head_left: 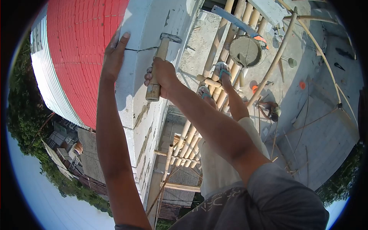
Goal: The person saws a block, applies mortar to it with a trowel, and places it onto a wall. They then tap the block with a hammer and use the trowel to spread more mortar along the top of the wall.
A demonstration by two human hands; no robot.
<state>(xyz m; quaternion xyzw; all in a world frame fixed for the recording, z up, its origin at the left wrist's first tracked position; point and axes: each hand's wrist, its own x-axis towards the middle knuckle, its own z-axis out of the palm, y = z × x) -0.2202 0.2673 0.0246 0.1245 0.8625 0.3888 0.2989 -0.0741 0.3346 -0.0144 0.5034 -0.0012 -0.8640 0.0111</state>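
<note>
At the block wall [143, 23], we are gripping a hammer [162, 50] in our closed right hand [164, 73], its head above the wall near a joint [147, 49]. Our open left hand [114, 57] is seemingly bracing the wall's outer side; tapping would call for steadiness.

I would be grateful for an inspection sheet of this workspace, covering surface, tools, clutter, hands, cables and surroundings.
Surface: pale block wall, dark uneven joint across its top, grey smears along its side.
Job's things: metal-headed hammer with wooden handle, head over the wall; contact unclear.
Clutter: curved-blade handsaw with orange on its handle, beside a round bucket of grey mortar.
Grippers: left hand rests against the wall; right hand grips the hammer's handle.
Cables: nothing seen.
Surroundings: bamboo poles under the sandalled feet; red ribbed roof beyond the wall; another person below.
</note>
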